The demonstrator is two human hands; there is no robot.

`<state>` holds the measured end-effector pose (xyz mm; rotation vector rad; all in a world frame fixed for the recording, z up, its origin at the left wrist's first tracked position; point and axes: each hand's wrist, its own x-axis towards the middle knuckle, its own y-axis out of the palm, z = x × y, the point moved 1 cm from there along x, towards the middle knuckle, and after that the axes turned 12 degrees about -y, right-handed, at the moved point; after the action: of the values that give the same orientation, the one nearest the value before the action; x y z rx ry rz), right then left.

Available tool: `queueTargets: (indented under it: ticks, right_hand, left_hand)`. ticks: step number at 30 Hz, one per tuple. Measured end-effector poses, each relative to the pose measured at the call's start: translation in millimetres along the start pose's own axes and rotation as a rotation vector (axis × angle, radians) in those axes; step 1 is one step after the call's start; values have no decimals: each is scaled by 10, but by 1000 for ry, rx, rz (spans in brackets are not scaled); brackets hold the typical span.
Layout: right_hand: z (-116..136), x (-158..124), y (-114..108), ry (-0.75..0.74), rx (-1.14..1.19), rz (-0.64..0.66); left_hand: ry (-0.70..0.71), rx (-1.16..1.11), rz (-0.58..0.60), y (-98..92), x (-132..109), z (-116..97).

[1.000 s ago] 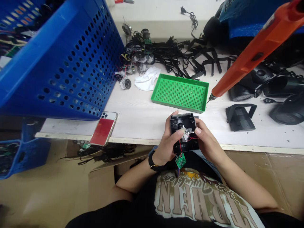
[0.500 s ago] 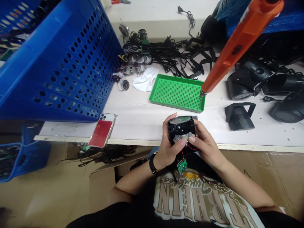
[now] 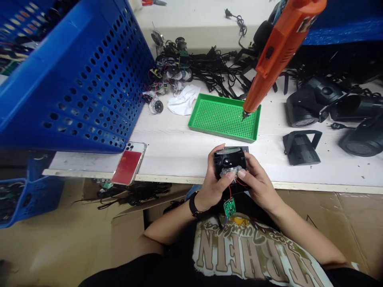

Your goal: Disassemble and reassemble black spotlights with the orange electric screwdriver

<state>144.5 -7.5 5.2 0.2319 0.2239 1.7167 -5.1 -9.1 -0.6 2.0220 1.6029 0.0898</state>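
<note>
Between my two hands, at the table's front edge, is a black lamp housing (image 3: 229, 159). My left hand (image 3: 214, 179) wraps its left side, and my right hand (image 3: 259, 179) grips the right side. Both thumbs press on a clear plastic part (image 3: 231, 172) at the opening nearest me. From it a red wire leads down to a small green circuit board (image 3: 229, 207), which hangs in front of my shirt. What lies under my fingers is hidden.
An orange electric screwdriver (image 3: 269, 59) hangs with its tip over a green perforated tray (image 3: 223, 136). A big blue basket (image 3: 60, 79) stands left, a phone (image 3: 129, 163) beside it. Black lamps (image 3: 317, 99) and a bracketed black housing (image 3: 302, 147) lie right; black cables (image 3: 209, 67) behind.
The hanging screwdriver has swung left over the tray. My hands keep hold of the housing, with only a slight shift; the circuit board still dangles.
</note>
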Motion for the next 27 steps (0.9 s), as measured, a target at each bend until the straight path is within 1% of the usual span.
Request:
queueTargets:
  ticks: [8,14,19,24,25,27]
  right_hand:
    - [12,26,-3,72,3,-19]
    - [-4,15,35,78,17,-61]
    - [-2,15,27,87,-8,-46]
    - [41,27,-83,55,-20,76]
    - [51,24,-124,40,-24,88]
    - [64,12,-227,6,-74,57]
  left_hand:
    - [-156,-226,56,4,54,31]
    - [-169,-198,20,12,60,20]
    - [-184,-205,7,4,47,32]
    - [-217,-288,-12,-4,75,38]
    - [-219,-319,-17,-1,89,30]
    - [-226,-384,-28,10,120,2]
